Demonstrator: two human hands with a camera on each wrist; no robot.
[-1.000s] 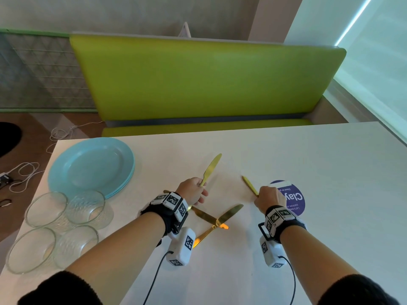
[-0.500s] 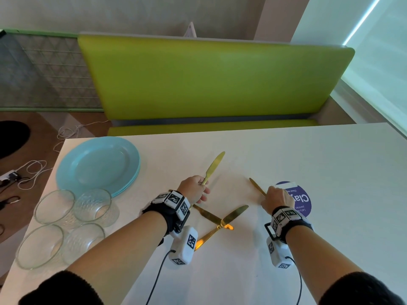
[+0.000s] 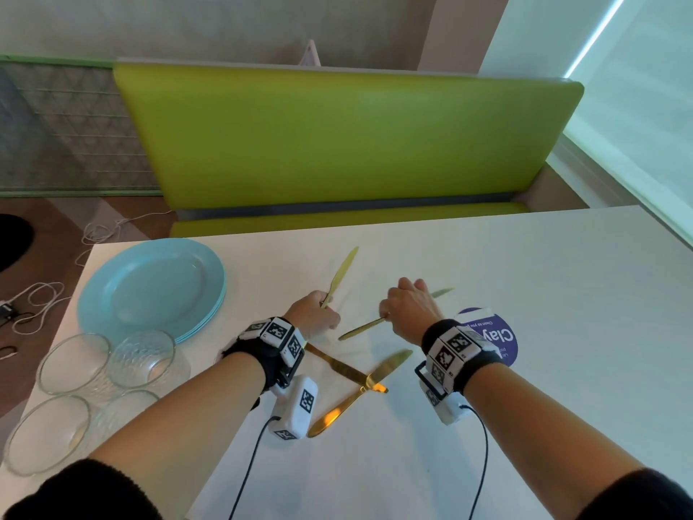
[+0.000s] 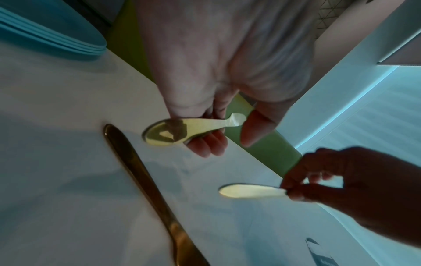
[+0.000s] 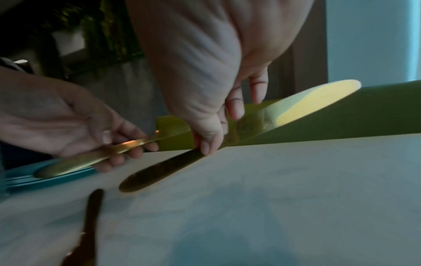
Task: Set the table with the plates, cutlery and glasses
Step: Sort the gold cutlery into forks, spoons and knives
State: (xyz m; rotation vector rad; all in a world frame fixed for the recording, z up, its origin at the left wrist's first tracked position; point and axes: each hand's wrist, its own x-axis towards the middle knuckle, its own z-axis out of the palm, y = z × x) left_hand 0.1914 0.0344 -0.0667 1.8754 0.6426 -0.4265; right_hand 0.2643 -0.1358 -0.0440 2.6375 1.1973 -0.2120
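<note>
My left hand (image 3: 317,315) grips a gold knife (image 3: 343,273) by the handle, its blade pointing away toward the bench. My right hand (image 3: 407,307) grips a second gold knife (image 3: 362,328) just above the table, lying crosswise with the handle end toward my left hand. In the right wrist view my fingers (image 5: 209,142) wrap its middle and the blade (image 5: 307,102) sticks out to the right. Two more gold knives (image 3: 339,365) (image 3: 386,367) lie crossed on the white table (image 3: 562,294) near my wrists. A stack of blue plates (image 3: 150,290) sits at the far left.
Several clear glass bowls (image 3: 142,356) stand in a cluster at the table's left front, below the plates. A round purple sticker (image 3: 498,337) lies on the table by my right wrist. A green bench (image 3: 337,144) runs behind the far edge. Cables lie on the floor at left.
My right hand has lifted its knife, moved left away from the sticker and turned the knife crosswise. My left hand has kept its knife in about the same place.
</note>
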